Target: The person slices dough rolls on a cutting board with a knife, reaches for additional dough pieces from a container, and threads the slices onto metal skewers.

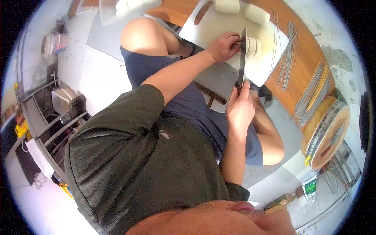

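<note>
A knife (242,66) lies across a white cutting board (215,33), its blade pointing away from me. My right hand (239,107) is wrapped round its handle at the board's near edge. On the blade's left side is my left hand (224,47), its fingers curled together by the blade; what they hold, if anything, is hidden. Thick pale slices (254,47) stand side by side just right of the blade. Toward the board's far edge lie two whitish rolls, one (227,6) at the left and another (257,15) at the right.
Thin metal sticks (288,56) rest on the board's right edge and the wooden table (303,51). Another bundle (313,94) lies nearer a round wooden stool (327,131). At the upper left is a clear container (107,13) with white pieces. My bare knees flank the board's near side.
</note>
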A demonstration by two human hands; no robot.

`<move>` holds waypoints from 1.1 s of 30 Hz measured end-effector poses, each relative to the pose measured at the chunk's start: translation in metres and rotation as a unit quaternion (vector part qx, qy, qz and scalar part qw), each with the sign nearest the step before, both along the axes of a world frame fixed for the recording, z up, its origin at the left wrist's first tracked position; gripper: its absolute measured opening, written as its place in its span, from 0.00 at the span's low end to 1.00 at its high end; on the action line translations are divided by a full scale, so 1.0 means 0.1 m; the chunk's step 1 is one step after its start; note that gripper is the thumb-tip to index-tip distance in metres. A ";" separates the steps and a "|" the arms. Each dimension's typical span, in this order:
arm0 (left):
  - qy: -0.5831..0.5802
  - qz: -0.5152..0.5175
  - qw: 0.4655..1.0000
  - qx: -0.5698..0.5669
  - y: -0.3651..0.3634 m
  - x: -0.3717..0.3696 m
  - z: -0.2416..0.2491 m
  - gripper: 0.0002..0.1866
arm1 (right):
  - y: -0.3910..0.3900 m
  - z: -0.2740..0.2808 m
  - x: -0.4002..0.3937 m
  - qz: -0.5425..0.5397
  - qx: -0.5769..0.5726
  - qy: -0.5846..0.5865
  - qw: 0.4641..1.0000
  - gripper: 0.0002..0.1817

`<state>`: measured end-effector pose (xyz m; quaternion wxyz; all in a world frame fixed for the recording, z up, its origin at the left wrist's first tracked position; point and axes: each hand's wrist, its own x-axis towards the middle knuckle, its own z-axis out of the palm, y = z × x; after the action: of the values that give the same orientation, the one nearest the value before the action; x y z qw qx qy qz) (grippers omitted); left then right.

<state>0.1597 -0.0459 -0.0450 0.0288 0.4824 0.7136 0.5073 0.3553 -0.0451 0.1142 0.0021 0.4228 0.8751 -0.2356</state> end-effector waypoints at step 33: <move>-0.015 -0.024 0.999 -0.016 0.03 -0.04 0.01 0.16 | 0.20 0.01 -0.36 0.007 -0.021 -0.047 0.999 0.21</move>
<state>0.1552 -0.0429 -0.0441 0.0594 0.4910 0.7094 0.5022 0.3190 -0.0248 0.1152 0.0540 0.4272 0.8719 -0.2333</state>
